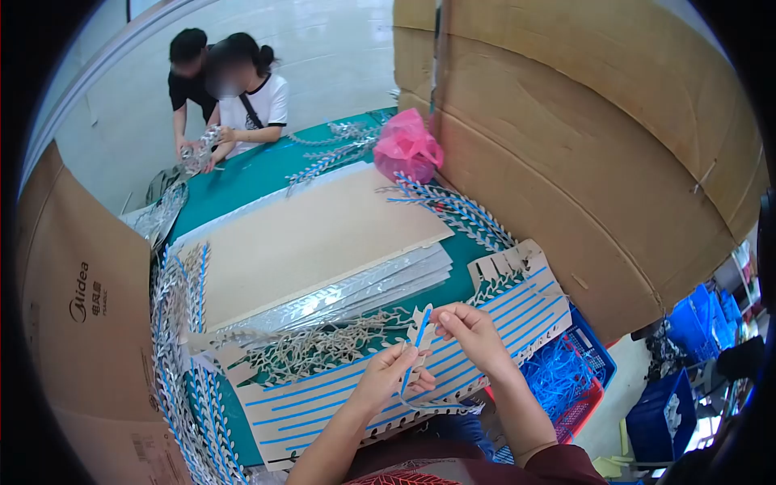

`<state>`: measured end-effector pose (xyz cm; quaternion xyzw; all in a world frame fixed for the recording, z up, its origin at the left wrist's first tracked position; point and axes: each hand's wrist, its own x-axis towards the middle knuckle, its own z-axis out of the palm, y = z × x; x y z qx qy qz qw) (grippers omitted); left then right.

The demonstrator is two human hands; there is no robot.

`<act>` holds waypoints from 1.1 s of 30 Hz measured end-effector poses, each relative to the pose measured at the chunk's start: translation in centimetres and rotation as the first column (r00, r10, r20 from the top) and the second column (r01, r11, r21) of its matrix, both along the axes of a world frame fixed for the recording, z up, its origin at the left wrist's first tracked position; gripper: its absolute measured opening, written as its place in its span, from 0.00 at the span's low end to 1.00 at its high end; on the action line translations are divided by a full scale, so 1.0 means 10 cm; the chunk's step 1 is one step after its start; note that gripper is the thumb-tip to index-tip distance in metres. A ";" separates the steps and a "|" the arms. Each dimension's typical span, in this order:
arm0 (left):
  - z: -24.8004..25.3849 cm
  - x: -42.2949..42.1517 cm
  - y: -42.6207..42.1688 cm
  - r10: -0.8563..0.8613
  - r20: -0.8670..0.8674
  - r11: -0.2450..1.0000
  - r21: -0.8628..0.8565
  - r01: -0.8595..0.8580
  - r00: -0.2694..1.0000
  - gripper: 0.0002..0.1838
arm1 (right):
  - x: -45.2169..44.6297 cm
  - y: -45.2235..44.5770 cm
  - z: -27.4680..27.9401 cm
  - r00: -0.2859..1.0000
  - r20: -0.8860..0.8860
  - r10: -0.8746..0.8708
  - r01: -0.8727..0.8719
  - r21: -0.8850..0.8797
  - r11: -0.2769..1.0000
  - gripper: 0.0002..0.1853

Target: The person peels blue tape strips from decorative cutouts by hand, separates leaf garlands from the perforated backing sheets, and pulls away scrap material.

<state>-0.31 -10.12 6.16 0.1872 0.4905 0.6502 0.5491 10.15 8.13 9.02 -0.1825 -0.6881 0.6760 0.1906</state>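
Over the lower middle of the table, my left hand (385, 375) is closed, its thumb and fingers pinching a pale leaf-shaped strip with a blue line (423, 326). My right hand (473, 333) pinches the upper end of the same strip between thumb and fingertips. Its lower part curls down below my left hand. Beneath both hands lies a beige card (323, 411) carrying several parallel blue stripes. A tangled heap of pale leafy cut-outs (315, 352) rests just behind the card.
Leafy garlands (166, 323) pile along the left edge, with more (465, 206) near a pink plastic bag (410, 149). Large beige sheets (323, 234) cover mid-table. Cardboard walls (566, 162) flank me. A red basket (584, 416) holds blue strips. Two people (259, 105) handle garlands opposite.
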 end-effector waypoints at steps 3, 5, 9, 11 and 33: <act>0.04 -0.03 -0.15 0.033 -0.014 0.999 0.016 -0.033 0.999 0.24 | -0.06 -0.17 -0.01 0.997 0.038 0.061 -0.061 0.009 0.998 0.10; 0.04 -0.06 -0.24 0.048 0.035 0.998 0.038 -0.049 0.998 0.22 | -0.10 -0.24 -0.07 0.996 0.032 0.078 -0.078 0.013 0.997 0.08; -0.17 -0.05 -0.30 0.288 -0.234 0.953 0.168 -0.253 0.928 0.15 | -0.21 -0.44 -0.07 0.995 0.002 0.102 -0.101 0.120 0.988 0.07; -0.21 -0.10 -0.36 0.377 -0.356 0.923 0.227 -0.312 0.855 0.11 | -0.25 -0.57 -0.01 0.992 0.027 0.122 -0.125 0.247 0.961 0.07; -0.44 -0.02 -0.29 0.719 -0.138 0.693 0.222 -0.686 0.681 0.10 | -0.45 -1.22 -0.47 0.933 -0.358 -0.026 0.279 0.677 0.681 0.06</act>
